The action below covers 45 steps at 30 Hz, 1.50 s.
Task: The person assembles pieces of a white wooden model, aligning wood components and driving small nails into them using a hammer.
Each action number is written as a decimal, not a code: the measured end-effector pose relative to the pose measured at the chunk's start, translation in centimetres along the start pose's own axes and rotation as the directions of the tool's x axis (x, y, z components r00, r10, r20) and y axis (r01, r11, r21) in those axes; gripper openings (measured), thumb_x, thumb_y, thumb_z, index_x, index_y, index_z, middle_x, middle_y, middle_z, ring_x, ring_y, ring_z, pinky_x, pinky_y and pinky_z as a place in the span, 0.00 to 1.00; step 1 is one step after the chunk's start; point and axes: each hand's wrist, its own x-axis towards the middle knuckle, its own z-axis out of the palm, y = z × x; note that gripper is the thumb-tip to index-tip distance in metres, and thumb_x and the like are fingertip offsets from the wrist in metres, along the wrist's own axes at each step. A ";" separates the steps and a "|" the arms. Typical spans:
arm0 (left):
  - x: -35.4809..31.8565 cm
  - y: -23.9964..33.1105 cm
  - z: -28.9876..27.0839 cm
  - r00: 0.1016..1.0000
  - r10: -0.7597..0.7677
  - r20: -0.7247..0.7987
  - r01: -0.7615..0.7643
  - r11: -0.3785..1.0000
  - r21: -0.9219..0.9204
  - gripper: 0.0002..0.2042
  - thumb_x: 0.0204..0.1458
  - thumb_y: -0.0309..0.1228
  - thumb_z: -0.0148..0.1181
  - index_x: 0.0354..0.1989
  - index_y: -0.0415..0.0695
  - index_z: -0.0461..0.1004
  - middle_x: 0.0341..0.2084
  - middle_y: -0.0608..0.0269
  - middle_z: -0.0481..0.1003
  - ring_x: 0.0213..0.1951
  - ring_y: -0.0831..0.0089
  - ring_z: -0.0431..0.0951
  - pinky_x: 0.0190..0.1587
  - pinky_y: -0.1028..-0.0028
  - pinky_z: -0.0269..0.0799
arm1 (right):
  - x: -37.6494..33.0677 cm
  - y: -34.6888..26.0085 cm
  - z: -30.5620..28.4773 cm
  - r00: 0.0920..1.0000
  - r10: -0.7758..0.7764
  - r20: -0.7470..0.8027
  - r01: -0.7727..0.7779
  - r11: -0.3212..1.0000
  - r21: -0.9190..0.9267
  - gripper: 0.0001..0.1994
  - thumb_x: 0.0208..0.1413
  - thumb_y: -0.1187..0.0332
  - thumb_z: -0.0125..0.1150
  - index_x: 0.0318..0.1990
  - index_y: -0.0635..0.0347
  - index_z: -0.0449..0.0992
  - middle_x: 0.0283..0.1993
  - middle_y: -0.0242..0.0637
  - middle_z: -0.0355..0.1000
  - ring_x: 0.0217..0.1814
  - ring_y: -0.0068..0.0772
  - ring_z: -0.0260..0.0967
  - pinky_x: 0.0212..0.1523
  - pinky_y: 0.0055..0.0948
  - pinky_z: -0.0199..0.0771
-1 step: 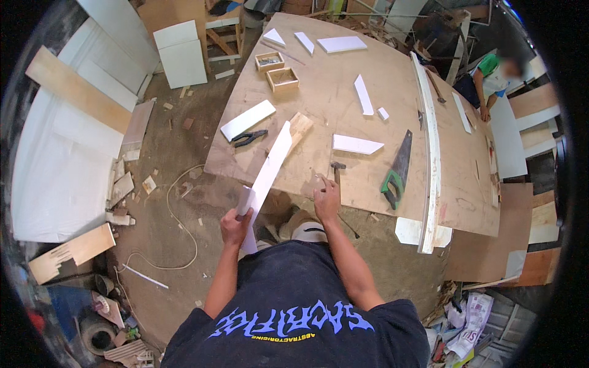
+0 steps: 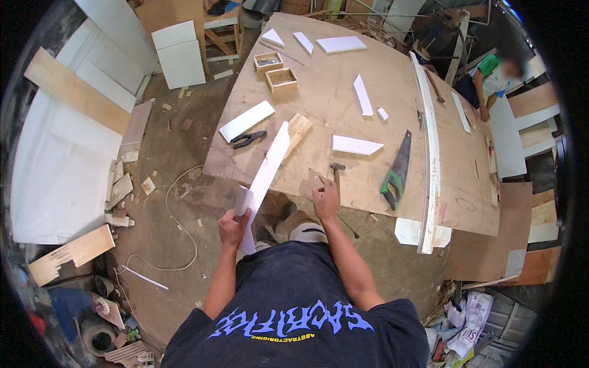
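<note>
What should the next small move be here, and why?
Perhaps bring the right hand over to steady the long white board: only the left hand grips it, toward its near end, while the right is apart from it, beside the hammer.

Long white board, held aslant

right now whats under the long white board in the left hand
The far end of the white board overlaps a bare wooden block, which shows to its right; the edge of the table passes below. What the board covers of both is hidden.
</note>
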 end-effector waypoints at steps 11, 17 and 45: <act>9.6 2.1 -6.1 0.993 -0.096 0.074 0.092 0.994 0.052 0.20 0.55 0.45 0.74 0.35 0.36 0.85 0.22 0.50 0.82 0.25 0.65 0.82 0.31 0.64 0.74 | 12.5 -5.4 6.9 0.969 0.119 0.216 -0.175 0.948 0.265 0.15 0.64 0.66 0.65 0.55 0.59 0.82 0.45 0.48 0.83 0.45 0.43 0.83 0.48 0.37 0.82; 14.2 5.8 -10.4 0.933 -0.333 0.136 0.343 0.938 -0.055 0.21 0.55 0.42 0.75 0.36 0.31 0.85 0.23 0.60 0.82 0.25 0.76 0.77 0.30 0.68 0.71 | 24.4 -7.1 11.8 0.981 0.064 0.180 -0.122 0.937 0.327 0.15 0.63 0.65 0.65 0.55 0.58 0.82 0.45 0.49 0.83 0.45 0.44 0.84 0.48 0.38 0.81; 30.3 16.3 -2.5 0.980 -0.198 0.003 0.193 0.951 -0.242 0.16 0.58 0.36 0.74 0.43 0.32 0.84 0.34 0.62 0.84 0.37 0.75 0.80 0.43 0.70 0.76 | 50.8 -5.0 21.5 0.868 -0.323 0.377 0.458 0.813 -0.359 0.07 0.60 0.65 0.57 0.38 0.51 0.83 0.44 0.39 0.78 0.43 0.48 0.80 0.41 0.48 0.82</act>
